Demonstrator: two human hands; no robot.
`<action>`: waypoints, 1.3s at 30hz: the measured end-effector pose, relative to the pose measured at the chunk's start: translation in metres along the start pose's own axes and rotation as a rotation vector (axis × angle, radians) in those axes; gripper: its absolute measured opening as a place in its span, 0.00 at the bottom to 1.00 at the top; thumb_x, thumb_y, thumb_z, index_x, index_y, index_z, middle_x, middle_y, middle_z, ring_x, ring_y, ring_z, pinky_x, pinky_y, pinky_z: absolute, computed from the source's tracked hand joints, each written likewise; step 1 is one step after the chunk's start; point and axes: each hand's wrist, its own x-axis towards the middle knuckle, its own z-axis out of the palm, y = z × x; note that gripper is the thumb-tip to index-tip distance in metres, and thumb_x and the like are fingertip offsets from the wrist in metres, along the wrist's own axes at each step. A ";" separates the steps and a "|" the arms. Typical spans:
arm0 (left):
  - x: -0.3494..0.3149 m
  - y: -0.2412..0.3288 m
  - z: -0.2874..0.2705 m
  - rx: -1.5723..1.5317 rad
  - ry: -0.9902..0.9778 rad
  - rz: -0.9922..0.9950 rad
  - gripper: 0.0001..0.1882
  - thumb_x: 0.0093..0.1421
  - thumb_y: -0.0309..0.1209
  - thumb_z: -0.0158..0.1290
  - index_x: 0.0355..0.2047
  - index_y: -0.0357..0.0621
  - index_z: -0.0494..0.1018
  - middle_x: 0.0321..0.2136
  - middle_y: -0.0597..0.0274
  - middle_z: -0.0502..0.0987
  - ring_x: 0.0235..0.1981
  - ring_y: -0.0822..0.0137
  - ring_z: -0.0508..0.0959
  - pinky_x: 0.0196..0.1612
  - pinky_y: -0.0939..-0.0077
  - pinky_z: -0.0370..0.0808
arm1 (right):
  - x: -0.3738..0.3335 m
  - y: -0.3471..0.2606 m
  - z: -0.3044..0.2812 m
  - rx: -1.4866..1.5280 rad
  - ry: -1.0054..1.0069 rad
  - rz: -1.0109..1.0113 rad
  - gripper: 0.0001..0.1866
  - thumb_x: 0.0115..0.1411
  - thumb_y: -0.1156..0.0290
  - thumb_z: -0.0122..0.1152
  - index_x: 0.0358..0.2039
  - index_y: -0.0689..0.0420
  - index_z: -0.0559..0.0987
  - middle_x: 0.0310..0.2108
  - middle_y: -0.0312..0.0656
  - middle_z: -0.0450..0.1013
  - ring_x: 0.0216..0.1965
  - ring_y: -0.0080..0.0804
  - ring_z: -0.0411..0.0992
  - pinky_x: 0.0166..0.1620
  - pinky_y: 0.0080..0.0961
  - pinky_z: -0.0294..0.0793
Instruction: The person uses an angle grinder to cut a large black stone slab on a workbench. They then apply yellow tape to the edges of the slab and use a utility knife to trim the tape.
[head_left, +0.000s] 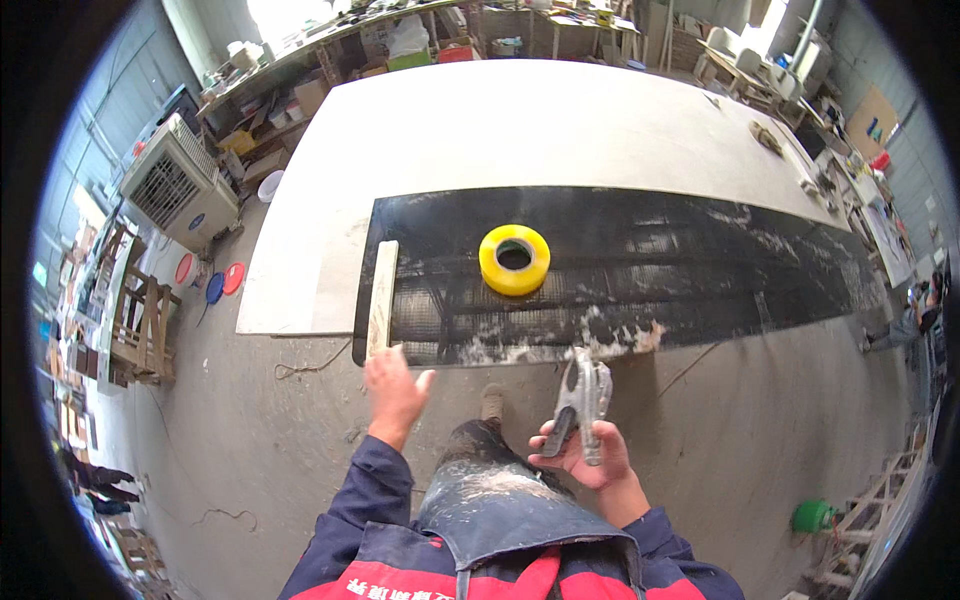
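Some half-hidden right fingers (609,440) grasp the clamp (598,395); whether left fingers (384,364) grip is unclear.

Left hand (397,392) masks near end of pale strip (382,295); contact unclear. Right hand (603,462) partly hidden behind spring clamp (588,392). Person at right rim (912,322) too small to read. Apron (520,520) cut off at bottom.

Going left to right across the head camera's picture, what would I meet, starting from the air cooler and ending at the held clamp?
Air cooler, white bucket, pale wooden strip, yellow tape roll, spring clamp in the right hand.
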 end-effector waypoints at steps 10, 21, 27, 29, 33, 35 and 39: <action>0.027 -0.048 0.030 -0.138 -0.024 -0.378 0.31 0.48 0.36 0.67 0.49 0.32 0.70 0.44 0.42 0.73 0.47 0.42 0.74 0.53 0.53 0.72 | 0.129 -0.189 0.029 -0.236 0.534 -0.143 0.27 0.62 0.47 0.58 0.49 0.58 0.76 0.44 0.52 0.77 0.49 0.57 0.76 0.53 0.66 0.75; 0.053 -0.070 -0.117 -0.300 -0.232 -0.473 0.19 0.39 0.28 0.58 0.33 0.34 0.71 0.33 0.45 0.72 0.38 0.41 0.74 0.42 0.52 0.72 | 0.352 -0.387 -0.014 -0.567 0.707 -0.314 0.31 0.58 0.37 0.62 0.50 0.50 0.74 0.43 0.47 0.75 0.46 0.52 0.74 0.49 0.61 0.75; 0.135 -0.055 -0.150 -0.090 -0.126 -0.216 0.19 0.42 0.24 0.57 0.38 0.37 0.69 0.34 0.45 0.71 0.38 0.39 0.73 0.40 0.49 0.70 | 0.341 -0.321 0.007 -1.817 0.576 -0.248 0.36 0.53 0.48 0.71 0.53 0.64 0.76 0.38 0.48 0.81 0.35 0.39 0.78 0.39 0.33 0.77; 0.180 -0.051 -0.126 -0.086 -0.078 -0.090 0.19 0.45 0.23 0.57 0.39 0.38 0.69 0.34 0.45 0.71 0.38 0.39 0.73 0.41 0.49 0.70 | 0.308 -0.256 0.034 -1.905 0.414 -0.028 0.35 0.52 0.44 0.70 0.46 0.65 0.79 0.42 0.59 0.78 0.44 0.47 0.79 0.47 0.40 0.78; 0.297 -0.036 -0.050 -0.113 -0.040 0.271 0.18 0.49 0.23 0.58 0.42 0.40 0.69 0.34 0.46 0.74 0.38 0.41 0.74 0.42 0.53 0.70 | 0.271 -0.188 0.047 -2.273 0.408 0.083 0.32 0.56 0.51 0.67 0.54 0.57 0.68 0.42 0.58 0.74 0.36 0.59 0.78 0.39 0.46 0.81; 0.362 -0.006 -0.002 -0.162 -0.030 0.454 0.18 0.49 0.23 0.58 0.41 0.42 0.69 0.34 0.49 0.75 0.38 0.44 0.75 0.43 0.55 0.70 | 0.274 -0.189 0.024 -2.231 0.528 0.042 0.27 0.57 0.55 0.65 0.49 0.60 0.70 0.37 0.57 0.77 0.36 0.57 0.79 0.40 0.47 0.81; 0.448 0.036 0.085 -0.196 -0.091 0.629 0.18 0.48 0.23 0.58 0.40 0.43 0.69 0.33 0.51 0.76 0.39 0.47 0.77 0.44 0.56 0.70 | 0.277 -0.201 0.032 -2.091 0.651 0.197 0.21 0.58 0.56 0.60 0.42 0.62 0.74 0.35 0.58 0.80 0.39 0.58 0.79 0.44 0.48 0.79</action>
